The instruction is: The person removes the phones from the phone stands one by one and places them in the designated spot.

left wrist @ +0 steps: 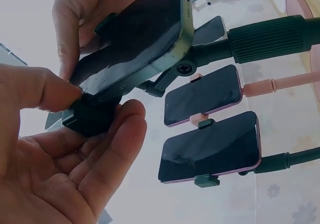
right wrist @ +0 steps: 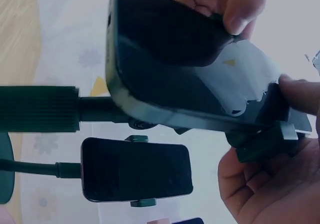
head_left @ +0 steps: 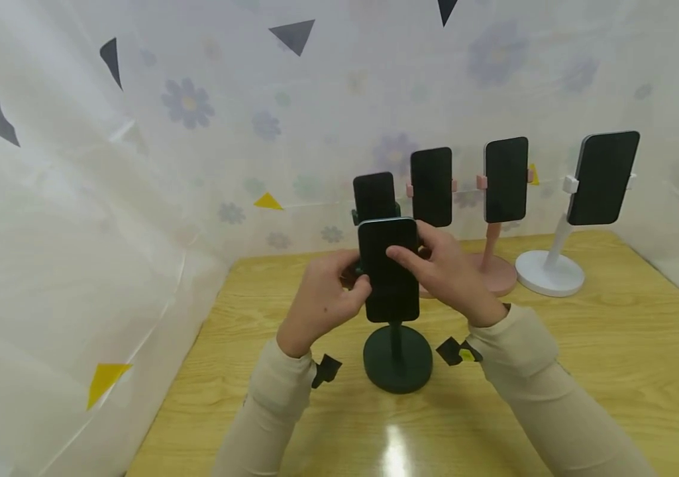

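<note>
At eight o'clock my left hand [left wrist: 65,179] grips the green clamp [left wrist: 85,118] on the tilted phone [left wrist: 140,39]; at eleven my right hand [left wrist: 82,14] touches its far side. Ribbed stem [left wrist: 270,38] at two, pink-held phone [left wrist: 202,97] at three, green-held phone [left wrist: 210,148] at four.

Phone in my grip [head_left: 393,291]: black screen, pale edge. Its stand [head_left: 397,374]: dark green; clamp [left wrist: 90,118] same. My sleeves [head_left: 279,384]: plain cream.

Around my phone: 12 o'clock, second phone [head_left: 375,195], black screen, purplish edge, dark-green holder [left wrist: 272,163]; 1 o'clock, third phone [head_left: 431,185], black, pink bracket [head_left: 409,191]; 2 o'clock, fourth phone [head_left: 506,179], black, pink stand [head_left: 493,235]; farther out at 2, fifth phone [head_left: 604,179], black, white stand [head_left: 554,275]. At 6, tabletop [head_left: 375,417]: yellow wood grain.

Backdrop [head_left: 315,112]: whitish, flower-printed; flower [head_left: 189,104] at 10 purple, yellow centre; yellow triangle [head_left: 269,202] at 10, grey triangle [head_left: 295,36] at 11.
</note>
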Motion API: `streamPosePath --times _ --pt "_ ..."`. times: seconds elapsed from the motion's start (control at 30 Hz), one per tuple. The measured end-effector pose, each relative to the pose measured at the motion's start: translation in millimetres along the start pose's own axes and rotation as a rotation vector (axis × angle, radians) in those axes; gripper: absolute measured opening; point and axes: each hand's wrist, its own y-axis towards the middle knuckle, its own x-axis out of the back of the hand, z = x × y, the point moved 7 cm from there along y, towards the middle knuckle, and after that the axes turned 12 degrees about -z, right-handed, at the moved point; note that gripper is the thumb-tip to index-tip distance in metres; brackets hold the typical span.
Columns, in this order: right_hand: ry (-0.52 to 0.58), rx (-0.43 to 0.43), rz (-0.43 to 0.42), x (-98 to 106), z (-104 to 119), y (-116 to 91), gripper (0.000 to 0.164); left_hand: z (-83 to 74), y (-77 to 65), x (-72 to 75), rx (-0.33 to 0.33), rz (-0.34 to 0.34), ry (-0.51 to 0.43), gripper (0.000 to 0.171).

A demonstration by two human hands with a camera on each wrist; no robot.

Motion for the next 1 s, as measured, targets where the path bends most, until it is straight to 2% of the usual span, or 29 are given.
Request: streamPosePath --times 0.3,0.53,1.0 --pt "0.104 0.023 0.044 -0.2 2.4 -0.7 0.035 -3.0 0.9 -0.3 -0.010 -0.009 0.044 0.022" --pt "0.081 0.051 0.109 -4.1 6.7 -0.7 0.038 -7.0 4.1 -0.9 -0.002 0.015 0.088 0.017" --pt "0.060 0.080 0.123 -7.3 2.1 -1.0 0.038 -7.7 6.1 -2.4 0.068 0.049 0.118 0.017"
